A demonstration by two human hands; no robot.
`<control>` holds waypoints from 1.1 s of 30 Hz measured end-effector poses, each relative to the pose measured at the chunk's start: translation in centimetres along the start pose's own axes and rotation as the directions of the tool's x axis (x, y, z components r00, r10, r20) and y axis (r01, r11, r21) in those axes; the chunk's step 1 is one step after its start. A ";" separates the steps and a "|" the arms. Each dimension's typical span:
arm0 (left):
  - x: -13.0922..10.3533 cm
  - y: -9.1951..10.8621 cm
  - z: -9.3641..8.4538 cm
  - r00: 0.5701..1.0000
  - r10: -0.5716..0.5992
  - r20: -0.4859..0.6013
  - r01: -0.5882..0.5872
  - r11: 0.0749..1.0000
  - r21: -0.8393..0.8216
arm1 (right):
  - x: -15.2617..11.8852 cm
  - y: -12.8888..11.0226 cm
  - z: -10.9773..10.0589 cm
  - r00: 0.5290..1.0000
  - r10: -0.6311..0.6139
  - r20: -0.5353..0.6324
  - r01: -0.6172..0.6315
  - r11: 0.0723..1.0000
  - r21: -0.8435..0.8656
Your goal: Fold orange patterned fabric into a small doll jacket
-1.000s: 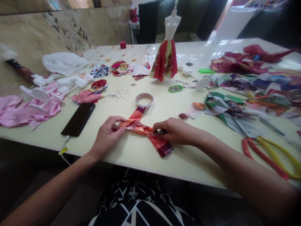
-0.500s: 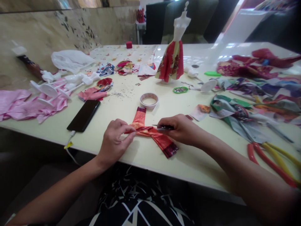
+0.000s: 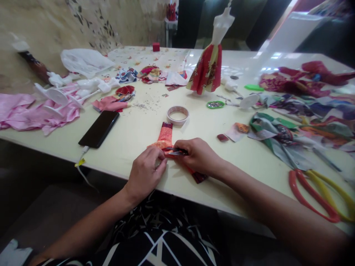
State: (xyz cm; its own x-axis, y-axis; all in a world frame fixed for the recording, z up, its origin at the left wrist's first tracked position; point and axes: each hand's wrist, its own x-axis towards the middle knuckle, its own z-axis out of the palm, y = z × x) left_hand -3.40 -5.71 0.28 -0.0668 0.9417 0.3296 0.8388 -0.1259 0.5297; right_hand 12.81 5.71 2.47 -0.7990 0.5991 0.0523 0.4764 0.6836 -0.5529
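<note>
A small orange-red cloth piece (image 3: 165,135) with dark patterned ends lies near the table's front edge. My left hand (image 3: 147,168) pinches its left edge between thumb and fingers. Small dark scissors or snips (image 3: 177,152) are held in my right hand (image 3: 197,155), their blades pointing left over the cloth, close to my left fingertips. My right hand covers part of the cloth. Just behind the cloth lies a roll of tape (image 3: 178,115).
A phone (image 3: 99,129) with a cable lies left. Behind stands a small mannequin (image 3: 212,55) in a red skirt. Large scissors (image 3: 313,195) and fabric scraps (image 3: 274,129) lie right. Pink cloth (image 3: 22,112) and white stands (image 3: 59,94) are at far left.
The small scissors in my right hand have moved left, onto the cloth beside my left fingertips. My left fingers have closed on the cloth edge. The view has shifted slightly.
</note>
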 end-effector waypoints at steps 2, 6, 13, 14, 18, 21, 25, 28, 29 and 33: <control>0.1 0.1 0.1 0.999 -0.039 -0.029 0.039 0.999 0.016 | -0.1 0.2 0.1 1.000 -0.017 -0.026 0.020 0.995 0.102; 0.7 0.2 0.4 0.994 -0.105 -0.007 0.105 0.994 0.021 | -0.2 0.6 0.2 0.994 -0.056 -0.089 0.079 0.956 0.282; 0.7 0.2 0.5 0.990 -0.125 -0.060 0.111 0.973 -0.204 | -0.1 1.0 0.0 0.993 -0.046 -0.106 0.083 0.919 0.385; 0.6 0.2 0.6 0.988 -0.137 -0.066 0.116 0.961 -0.252 | -0.1 1.1 0.0 0.994 -0.043 -0.103 0.080 0.918 0.390; 0.2 0.2 0.9 0.976 -0.214 -0.032 0.184 0.896 -0.404 | 0.0 1.4 0.0 0.995 -0.020 -0.093 0.057 0.907 0.417; 0.1 0.3 0.9 0.971 -0.239 -0.007 0.209 0.862 -0.461 | 0.0 1.4 0.0 0.995 0.003 -0.104 0.046 0.887 0.460; 0.0 0.3 0.9 0.980 -0.198 -0.002 0.173 0.858 -0.483 | -0.1 1.1 0.0 0.998 -0.029 0.053 -0.007 0.814 0.581; 0.0 0.3 1.0 0.983 -0.183 -0.014 0.152 0.857 -0.492 | -0.1 0.9 0.2 0.998 -0.059 0.028 0.034 0.833 0.552; 0.0 0.3 1.0 0.983 -0.181 -0.021 0.148 0.858 -0.492 | -0.1 0.9 0.3 0.999 -0.053 -0.014 0.052 0.844 0.534; 0.1 0.3 1.0 0.979 -0.203 -0.001 0.176 0.851 -0.495 | 0.0 0.9 0.4 0.997 -0.022 -0.079 0.063 0.826 0.560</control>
State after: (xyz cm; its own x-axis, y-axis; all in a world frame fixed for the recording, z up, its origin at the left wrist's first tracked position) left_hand -2.59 -5.36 -0.28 -0.2366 0.9474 0.2157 0.4348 -0.0953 0.8955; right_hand 13.11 6.20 1.66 -0.7778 0.6149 0.1300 0.1378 0.3686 -0.9193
